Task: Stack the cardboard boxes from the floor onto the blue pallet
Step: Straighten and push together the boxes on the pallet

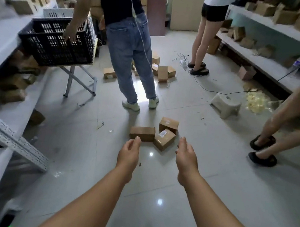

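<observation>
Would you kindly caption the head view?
Both open hands reach toward three boxes on the floor.

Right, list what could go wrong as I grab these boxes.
1. Three small boxes lie close together at odd angles, and both hands, left hand and right hand, are open and not yet touching them. Scooping them all at once could drop one.
2. A person in jeans stands just behind the boxes, so you might bump them.
3. A cable and a stool lie on the floor. Both are possible trip hazards.
</observation>
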Demonstrator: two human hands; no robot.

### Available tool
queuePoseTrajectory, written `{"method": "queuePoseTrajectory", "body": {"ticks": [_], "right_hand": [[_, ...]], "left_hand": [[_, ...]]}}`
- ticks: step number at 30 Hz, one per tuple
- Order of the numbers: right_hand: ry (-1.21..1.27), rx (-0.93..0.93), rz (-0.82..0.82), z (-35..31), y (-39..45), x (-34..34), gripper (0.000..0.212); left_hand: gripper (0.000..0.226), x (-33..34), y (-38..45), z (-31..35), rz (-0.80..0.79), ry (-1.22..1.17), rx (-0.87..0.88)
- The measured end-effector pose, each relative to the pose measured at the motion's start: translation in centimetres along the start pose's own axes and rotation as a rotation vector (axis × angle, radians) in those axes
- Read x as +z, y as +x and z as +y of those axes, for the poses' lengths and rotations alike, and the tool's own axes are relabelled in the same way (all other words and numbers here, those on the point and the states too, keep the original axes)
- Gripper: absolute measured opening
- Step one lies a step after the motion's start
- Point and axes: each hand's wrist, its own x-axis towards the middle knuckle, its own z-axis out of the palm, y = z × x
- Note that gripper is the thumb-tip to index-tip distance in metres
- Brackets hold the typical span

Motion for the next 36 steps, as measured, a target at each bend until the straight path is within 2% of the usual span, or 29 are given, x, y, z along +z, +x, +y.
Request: {"method": "queuePoseTrajectory", "body": {"ticks": [5, 16, 24, 30, 36], "right_hand": [[-0.035, 0.015, -0.031, -2.4, 5.6, 5.6, 0.053], [-0.020, 0.123, 0.026, -6.0, 18.0, 13.9, 0.051], [-0.015, 0.227, 0.044, -6.4, 29.8, 16.8, 0.051], [-0.077, 0.313, 0.018, -8.1, 40.3, 18.9, 0.041], [-0.173, 0.377, 0.017, -5.5, 49.6, 21.1, 0.051]], "left_hand": [[0.059, -1.3, 7.4, 2.2, 0.040, -0.002, -0.036], [0.059, -2.6, 22.6, 7.6, 0.039, 0.077, -0.124], [0.060, 0.6, 33.0, 9.1, 0.068, 0.131, -0.202], [0.060, 4.4, 41.8, 10.3, 0.120, 0.112, -0.286], [0.062, 6.6, 50.5, 8.2, 0.119, 0.137, -0.353]]}}
